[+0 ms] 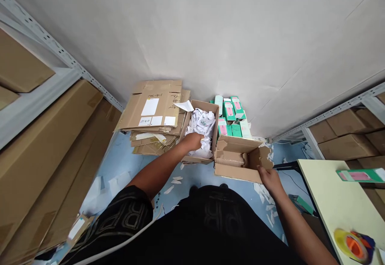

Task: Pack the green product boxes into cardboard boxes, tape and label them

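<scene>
Left hand [194,141]: lowered into the paper-filled carton [205,105], on top of the crumpled white paper [205,122]. Fingers curled and mostly hidden by the back of the hand; cannot tell whether they are closed on any of the paper.

Right hand [269,180]: clamped on the near wall of the open cardboard box [237,171], at its right end. Box is tilted, its opening up, interior visible; its left end sits right beside the near right corner of the paper-filled carton (contact between the two cannot be judged from this angle).

Surroundings: stack of flattened cartons [164,112] left of the paper-filled carton, top one bearing white labels and handwriting. Group of green-and-pink boxes [229,110] to the right of the carton, behind the open box, near the grey wall [210,36]. Paper scraps [170,189] scattered over the blue floor [183,176]. At right, pale tabletop [325,204] with one flat green box [361,175] and a yellow tape roll [339,241]. White perforated shelving [57,52] holding brown cartons [60,136] at far left; similar racks at right. White cable [129,239] runs across the left sleeve.
</scene>
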A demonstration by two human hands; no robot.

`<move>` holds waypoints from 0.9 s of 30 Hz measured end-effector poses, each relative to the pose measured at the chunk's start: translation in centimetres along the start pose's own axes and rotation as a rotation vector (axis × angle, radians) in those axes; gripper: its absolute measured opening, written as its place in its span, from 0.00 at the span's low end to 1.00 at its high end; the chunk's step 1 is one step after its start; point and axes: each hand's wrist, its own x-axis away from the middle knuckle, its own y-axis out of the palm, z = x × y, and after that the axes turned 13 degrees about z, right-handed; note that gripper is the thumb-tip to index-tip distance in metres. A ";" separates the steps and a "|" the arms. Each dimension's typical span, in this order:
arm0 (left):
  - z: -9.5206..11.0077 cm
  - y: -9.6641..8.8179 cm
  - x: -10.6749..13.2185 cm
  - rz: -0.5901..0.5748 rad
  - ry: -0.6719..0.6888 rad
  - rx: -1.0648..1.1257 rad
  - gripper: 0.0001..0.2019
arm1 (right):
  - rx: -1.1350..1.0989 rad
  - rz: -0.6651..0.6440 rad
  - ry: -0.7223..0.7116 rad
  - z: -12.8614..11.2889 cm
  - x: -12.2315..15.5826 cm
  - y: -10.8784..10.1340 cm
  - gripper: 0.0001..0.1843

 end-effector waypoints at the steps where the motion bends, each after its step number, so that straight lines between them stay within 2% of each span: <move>1: 0.1 -0.6 0.3 0.033 0.001 -0.013 0.14 | 0.002 -0.022 0.016 0.0 -0.1 0.0 0.27; 5: 0.1 -2.9 1.5 0.176 -0.010 -0.008 0.16 | -0.004 -0.011 0.030 -0.2 -0.5 0.3 0.24; 8: 0.8 -5.0 2.4 0.311 -0.034 0.065 0.17 | 0.030 -0.029 0.030 -0.4 -0.8 0.5 0.26; 11: 3.2 -7.0 3.4 0.431 -0.004 0.201 0.19 | 0.014 -0.044 0.021 -0.8 -0.9 0.4 0.26; 14: 7.0 -7.9 4.0 0.449 0.197 0.286 0.18 | 0.007 -0.042 0.035 -1.2 -0.9 0.3 0.25; 17: 10.8 -6.6 4.1 0.344 0.406 0.265 0.19 | -0.003 -0.048 0.052 -1.3 -1.0 0.3 0.24; 20: 12.8 -3.7 3.6 0.171 0.491 0.191 0.27 | 0.003 -0.051 0.079 -1.3 -1.1 0.4 0.24; 23: 12.7 -1.0 3.3 0.068 0.489 0.167 0.39 | -0.049 -0.018 0.084 -1.1 -1.1 0.6 0.21; 25: 11.9 -0.2 3.5 0.075 0.491 0.233 0.37 | -0.080 -0.005 0.085 -1.0 -1.0 0.8 0.20; 27: 10.8 -0.4 3.9 0.125 0.491 0.339 0.30 | -0.082 -0.001 0.101 -0.9 -0.9 0.9 0.20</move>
